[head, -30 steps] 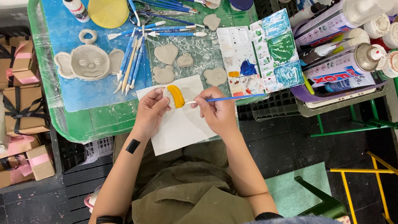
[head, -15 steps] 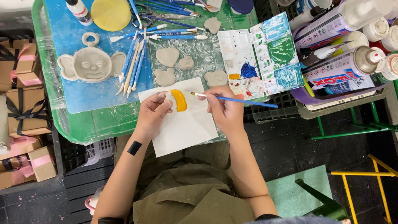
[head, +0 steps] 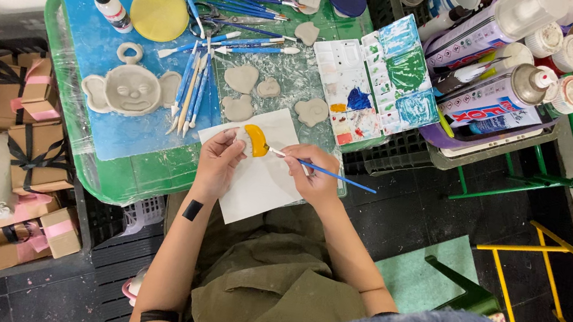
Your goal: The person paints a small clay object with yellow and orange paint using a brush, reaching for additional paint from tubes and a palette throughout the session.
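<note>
Orange paint covers the small clay piece [head: 255, 140] pinched in the left hand [head: 217, 161], fingers closed on its left edge. The right hand [head: 314, 175] grips a blue paintbrush [head: 322, 170], tip touching the piece, at frame centre. Both work over white paper [head: 254, 186] overhanging the green table [head: 146, 176] edge. Heart-shaped clay pieces [head: 241, 77] and a paint palette [head: 376, 85] crowd just above; open floor lies lower right.

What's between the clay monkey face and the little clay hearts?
A row of brushes and clay tools lies between the monkey face and the hearts, seen from the head camera.
</note>
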